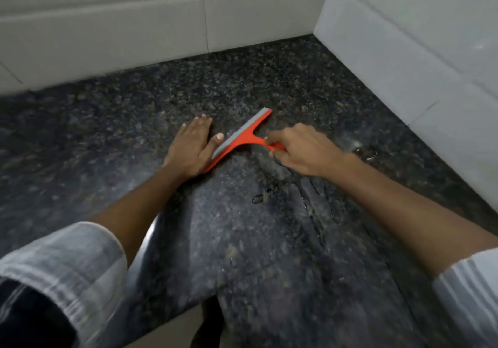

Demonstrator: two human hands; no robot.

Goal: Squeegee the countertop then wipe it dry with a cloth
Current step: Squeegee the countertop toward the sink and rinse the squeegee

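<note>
A red squeegee [239, 139] with a grey rubber blade lies blade-down on the dark speckled granite countertop [134, 110], slanting from lower left to upper right. My right hand [296, 151] grips its red handle. My left hand [192, 148] rests flat on the counter, fingers apart, its edge and thumb touching the left end of the blade. Water streaks and small puddles [262, 197] sit on the stone below and to the right of the squeegee. No cloth is in view.
White tiled walls [134, 24] close the counter at the back and on the right [404, 38], meeting in a corner. The counter's front edge [151, 234] runs near my left forearm, with floor below.
</note>
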